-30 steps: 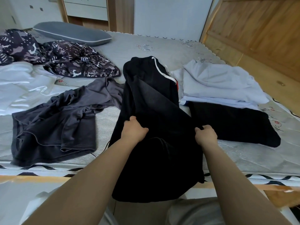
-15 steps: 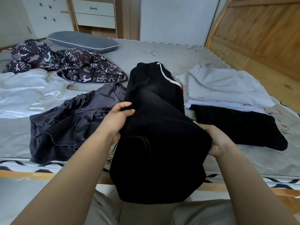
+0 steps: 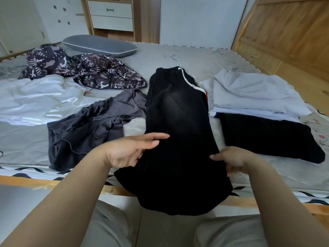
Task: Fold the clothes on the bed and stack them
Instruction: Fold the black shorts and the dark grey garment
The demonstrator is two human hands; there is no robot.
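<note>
The black trousers lie lengthwise on the bed, and their near end hangs over the edge. The left hand has straight, relaxed fingers at the cloth's left edge; the right hand pinches the right edge. The fabric looks soft, thick and limp, with a white side stripe, so I think the hanging part may slide down and spoil the fold.
</note>
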